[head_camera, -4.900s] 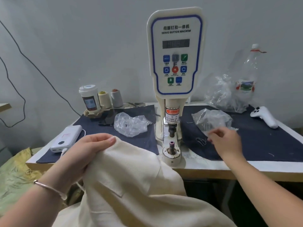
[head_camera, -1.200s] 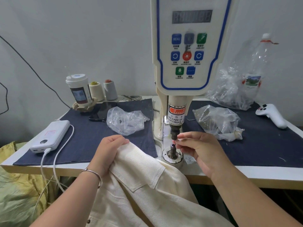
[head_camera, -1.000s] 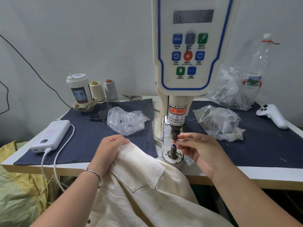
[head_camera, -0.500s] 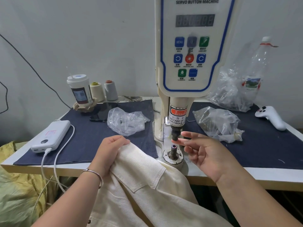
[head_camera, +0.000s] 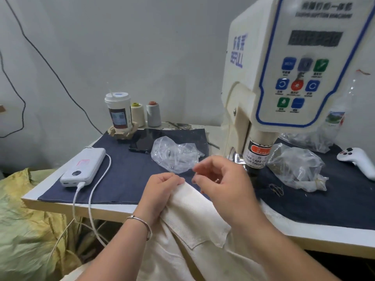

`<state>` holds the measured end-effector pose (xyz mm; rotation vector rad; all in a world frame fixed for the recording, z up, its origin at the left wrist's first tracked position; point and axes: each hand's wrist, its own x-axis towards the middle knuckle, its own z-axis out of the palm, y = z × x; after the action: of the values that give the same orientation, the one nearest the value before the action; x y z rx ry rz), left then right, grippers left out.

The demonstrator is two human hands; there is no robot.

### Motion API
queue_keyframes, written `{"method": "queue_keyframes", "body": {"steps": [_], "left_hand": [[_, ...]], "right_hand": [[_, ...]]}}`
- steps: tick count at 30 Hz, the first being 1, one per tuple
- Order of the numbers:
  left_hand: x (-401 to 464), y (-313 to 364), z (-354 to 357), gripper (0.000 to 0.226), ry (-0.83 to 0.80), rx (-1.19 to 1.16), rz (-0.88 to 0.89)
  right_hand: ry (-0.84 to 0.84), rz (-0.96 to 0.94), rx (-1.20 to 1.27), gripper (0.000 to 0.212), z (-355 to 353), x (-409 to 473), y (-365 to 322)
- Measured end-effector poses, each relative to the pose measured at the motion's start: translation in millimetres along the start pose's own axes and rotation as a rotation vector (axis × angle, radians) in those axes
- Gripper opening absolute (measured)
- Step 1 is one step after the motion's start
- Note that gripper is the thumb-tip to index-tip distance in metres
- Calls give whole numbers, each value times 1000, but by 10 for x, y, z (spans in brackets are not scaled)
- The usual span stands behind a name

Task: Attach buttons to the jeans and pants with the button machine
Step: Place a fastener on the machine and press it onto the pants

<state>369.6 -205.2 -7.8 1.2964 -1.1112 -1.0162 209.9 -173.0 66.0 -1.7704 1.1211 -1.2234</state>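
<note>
1. Cream fabric: the pants (head_camera: 194, 226) drape over the table's (head_camera: 60, 201) front edge, just in front and to the left of the machine (head_camera: 294, 78), and run down toward you.
2. Your left hand (head_camera: 160, 191) grips the top edge of the pants, fingers curled shut on the fabric; a bracelet (head_camera: 140, 222) sits on that wrist.
3. Your right hand (head_camera: 225, 185) hovers just left of the machine's nose, above the pants, fingers loosely curled with thumb and forefinger drawn near each other. You cannot tell from this view whether they pinch a button.
4. That hand hides the lower die of the machine; the warning label (head_camera: 257, 157) on the nose shows just beside it.
5. Left of the machine, on the dark mat (head_camera: 125, 179), lies a clear bag (head_camera: 174, 155); farther left, a power bank (head_camera: 83, 167) with its cable over the table's edge.
6. Behind the bag, left of the machine: a cup (head_camera: 118, 112) and two spools (head_camera: 146, 113).
7. Right of the machine: another bag (head_camera: 296, 167) and a white controller (head_camera: 359, 161).
</note>
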Motion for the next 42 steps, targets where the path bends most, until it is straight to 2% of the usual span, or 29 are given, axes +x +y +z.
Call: {"method": "queue_keyframes", "body": {"steps": [5,7,10,21,29,35,37,42], "left_hand": [[-15,8,-24,30,-36,-29,10],[13,-32,-55,34,-57,-45,21],[62,-98,-72,46,-81,-51,44],[63,-100,-96,49,-92,-72,90],[57,-89,-93,48,-90,-88,86],[66,-97,-82,43,-88,-108,88],[69,-104,-79,44,-91,-113,85],[56,-104,-84,38,-97,-126,91]], "right_hand": [[-169,11,-714,22,615,1093,210],[-244,53,-894,29,798,1373,362],[-321,79,-1036,36,973,1626,540],[-355,175,-996,26,1162,1856,725],[-336,176,-1060,32,1235,1888,776],[-356,218,-945,22,1261,1881,769],[-341,234,-919,32,1263,1882,775],[-314,233,-823,34,1252,1887,788]]}}
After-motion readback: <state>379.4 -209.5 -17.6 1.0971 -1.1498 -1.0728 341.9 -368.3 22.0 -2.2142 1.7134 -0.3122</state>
